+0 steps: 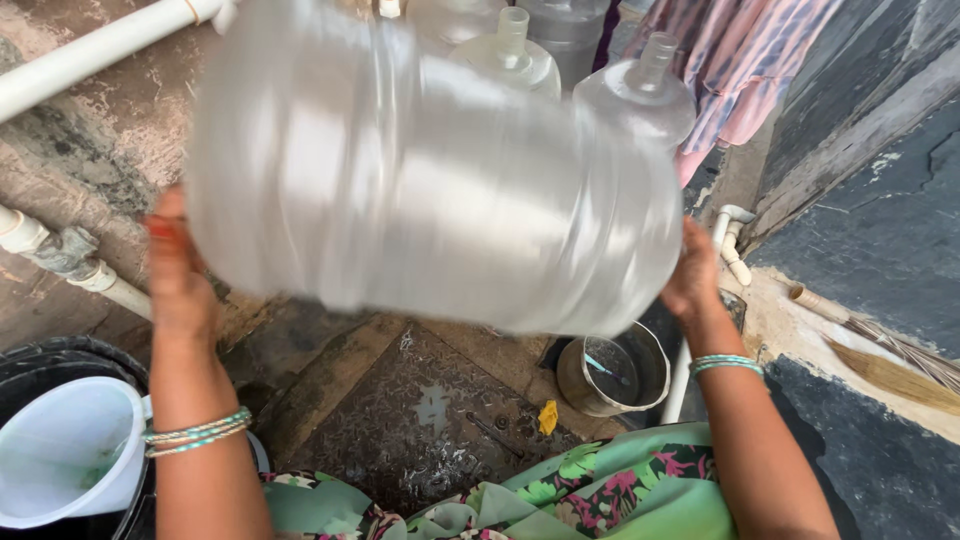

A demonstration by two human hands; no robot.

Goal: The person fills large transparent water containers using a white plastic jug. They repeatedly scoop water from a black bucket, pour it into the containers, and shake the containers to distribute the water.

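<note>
A large clear plastic water jug fills the upper middle of the view, held on its side in the air at chest height. It is blurred, as if in motion. Its body runs from upper left to right.

The left hand presses flat against the jug's left end, and the right hand presses against its right end. Each grip is an open palm with spread fingers bearing on the jug, not a closed wrap. The jug sits squarely between the two hands, carried by inward pressure alone. Both wrists wear thin bangles.

The likely risk is a slip. The plastic looks smooth and may be wet, and if either palm eases off, the jug could drop onto the metal cover in the ground below, or onto the metal pot just under its right end. A wide swing could also knock the standing bottles behind it.

At lower left, a white plastic pitcher rests in a black tub. White pipes run along the stained wall at left. Striped cloth hangs at upper right, and a broom lies by the dark wall.
</note>
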